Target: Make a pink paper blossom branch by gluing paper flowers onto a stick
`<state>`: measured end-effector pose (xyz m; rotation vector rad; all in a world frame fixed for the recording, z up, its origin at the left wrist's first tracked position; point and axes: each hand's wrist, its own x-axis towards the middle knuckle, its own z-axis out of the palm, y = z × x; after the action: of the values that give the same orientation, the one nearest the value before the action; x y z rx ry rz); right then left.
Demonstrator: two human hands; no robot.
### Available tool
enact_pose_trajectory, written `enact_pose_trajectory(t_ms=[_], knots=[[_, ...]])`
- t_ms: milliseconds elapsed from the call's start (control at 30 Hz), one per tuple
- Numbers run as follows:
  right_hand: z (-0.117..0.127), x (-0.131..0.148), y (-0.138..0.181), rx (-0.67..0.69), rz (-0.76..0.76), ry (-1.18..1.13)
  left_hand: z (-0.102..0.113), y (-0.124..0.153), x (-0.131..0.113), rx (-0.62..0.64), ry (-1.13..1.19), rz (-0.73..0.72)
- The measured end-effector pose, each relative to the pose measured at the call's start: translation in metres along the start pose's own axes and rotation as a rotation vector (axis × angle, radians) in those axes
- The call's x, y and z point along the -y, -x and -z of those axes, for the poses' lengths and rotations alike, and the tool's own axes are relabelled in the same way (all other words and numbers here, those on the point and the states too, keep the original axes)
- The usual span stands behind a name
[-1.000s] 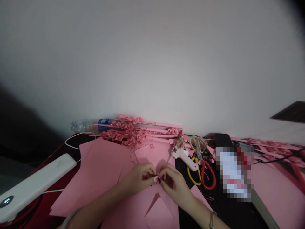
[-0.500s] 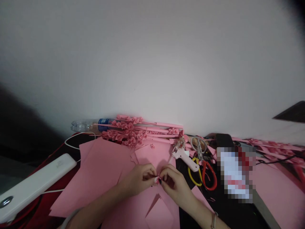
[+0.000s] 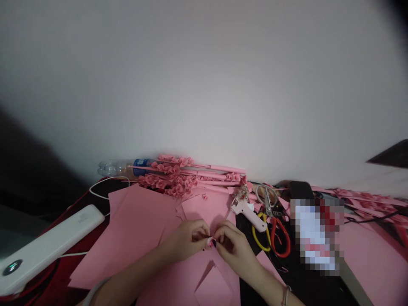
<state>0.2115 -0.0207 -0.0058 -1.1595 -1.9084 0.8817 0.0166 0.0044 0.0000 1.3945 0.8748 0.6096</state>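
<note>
My left hand [image 3: 185, 242] and my right hand [image 3: 235, 250] meet over pink paper in the lower middle. Between their fingertips is a small pink curled paper piece [image 3: 210, 242], pinched from both sides. Fingers cover most of it, so its exact form is hard to make out. Just below lies a folded pink paper square [image 3: 214, 290]. A single small paper rose [image 3: 205, 196] rests on a pink sheet [image 3: 197, 211] beyond the fingers.
Paper flower stems [image 3: 178, 185] and a plastic bottle [image 3: 116, 168] lie along the wall. To the right are a pink glue gun [image 3: 250, 213], pliers with yellow and red handles [image 3: 280, 242] and a blurred phone-like screen [image 3: 315, 238]. A white lamp-like bar [image 3: 51, 246] stands left.
The view has shifted very slightly. Both hands keep their pinch on the small paper piece, with hardly any visible movement.
</note>
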Motion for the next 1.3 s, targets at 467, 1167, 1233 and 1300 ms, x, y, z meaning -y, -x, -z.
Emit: enact_pose_trajectory(t_ms=[467,1167,1233,1300], knots=[[-0.002,0.003,-0.001,-0.013,-0.005,0.014,0.000,-0.003,0.004,0.010,0.049,0.011],[-0.008,-0.004,-0.022,-0.150,0.113,0.071,0.013,-0.028,0.009,-0.164,-0.059,-0.142],[-0.007,-0.003,-0.021,-0.144,0.121,0.058,0.013,-0.026,0.011,-0.157,-0.071,-0.140],[-0.007,-0.003,-0.021,-0.135,0.117,0.048,0.013,-0.026,0.013,-0.145,-0.070,-0.140]])
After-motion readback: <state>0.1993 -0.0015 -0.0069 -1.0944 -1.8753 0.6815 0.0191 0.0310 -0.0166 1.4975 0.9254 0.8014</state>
